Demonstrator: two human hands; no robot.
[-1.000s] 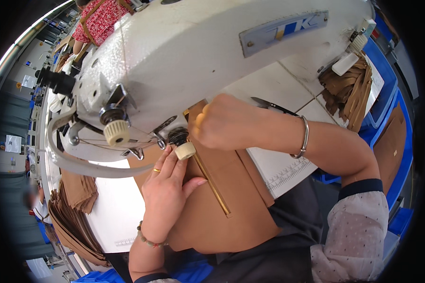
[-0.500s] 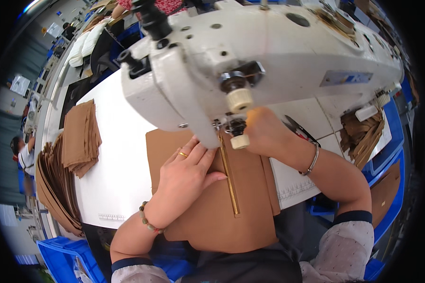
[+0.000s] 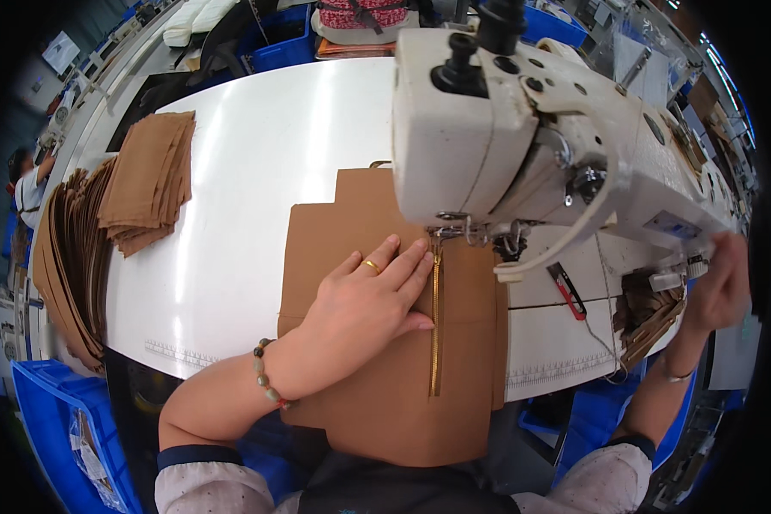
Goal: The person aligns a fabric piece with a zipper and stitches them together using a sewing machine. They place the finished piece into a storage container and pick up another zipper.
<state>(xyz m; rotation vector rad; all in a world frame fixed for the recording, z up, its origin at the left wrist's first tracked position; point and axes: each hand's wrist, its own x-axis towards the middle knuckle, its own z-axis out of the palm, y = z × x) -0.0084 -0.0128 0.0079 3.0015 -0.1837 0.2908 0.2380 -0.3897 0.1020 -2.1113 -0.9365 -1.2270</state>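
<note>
Head-worn fisheye; looks down, close above brown panel, sewing machine.

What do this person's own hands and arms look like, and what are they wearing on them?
The left hand wears a gold ring on one finger, with a beaded bracelet at its wrist. The right hand has a silver bangle at the wrist. Pale sleeves with small dark dots end in dark bands. No gloves.

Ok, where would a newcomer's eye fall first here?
Probably on the white sewing machine at upper right. Then the brown panel in the middle, partly under it, with a gold zipper and the left hand flat beside that zipper. The right hand is up at the far right.
</note>
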